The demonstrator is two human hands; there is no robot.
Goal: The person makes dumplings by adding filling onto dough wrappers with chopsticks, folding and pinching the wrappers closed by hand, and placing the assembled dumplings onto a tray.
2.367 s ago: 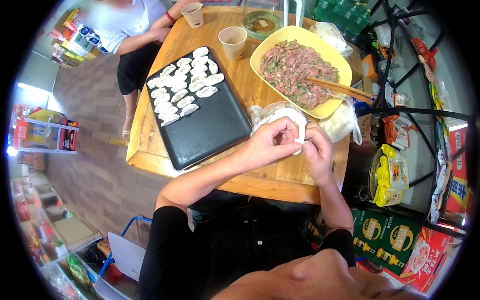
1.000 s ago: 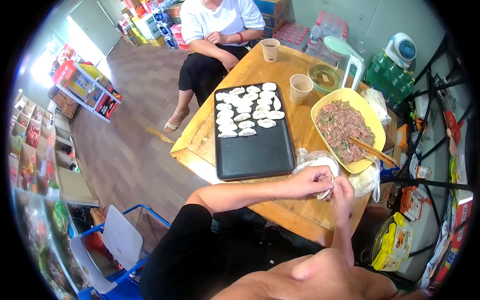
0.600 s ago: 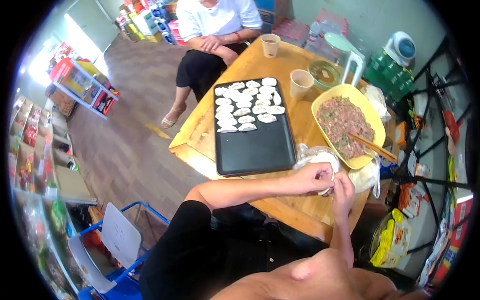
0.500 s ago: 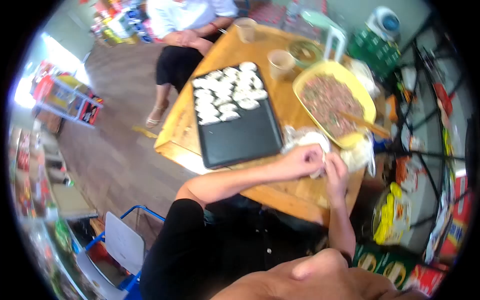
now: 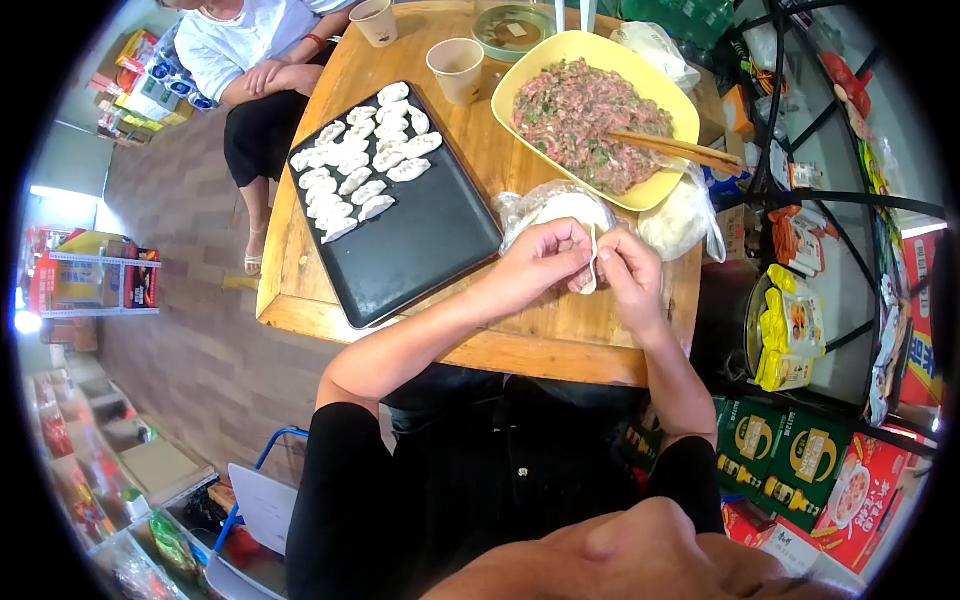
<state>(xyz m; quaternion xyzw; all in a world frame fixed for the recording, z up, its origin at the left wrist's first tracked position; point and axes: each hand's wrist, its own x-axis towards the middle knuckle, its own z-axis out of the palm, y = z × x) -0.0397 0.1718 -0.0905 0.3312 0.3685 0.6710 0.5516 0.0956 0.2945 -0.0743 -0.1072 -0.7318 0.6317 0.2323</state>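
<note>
Between my two hands is a pale dumpling [image 5: 592, 258], its wrapper folded over. My left hand [image 5: 545, 262] pinches one side of it, and the fingertips of my right hand [image 5: 632, 275] close on the other. Just behind the hands lies a stack of round white dumpling wrappers [image 5: 575, 208] in a clear plastic bag. To the left, a black tray [image 5: 410, 245] carries rows of finished dumplings [image 5: 352, 160] over its far part. Beyond the wrappers stands a yellow bowl [image 5: 683, 105] of minced meat filling [image 5: 590, 120], with wooden chopsticks [image 5: 675, 148] resting in it.
Two paper cups [image 5: 456, 72] and a glass dish [image 5: 512, 30] stand at the back of the wooden table [image 5: 470, 345]. A knotted plastic bag [image 5: 685, 215] sits right of the bowl. Another person [image 5: 262, 70] sits at the far left; a chair [image 5: 262, 505] is lower left, shelving at right.
My view has shifted, so the table appears farther up and left, and sharper. Both hands stay together over the near table edge, with the folded dumpling now plainly visible between them.
</note>
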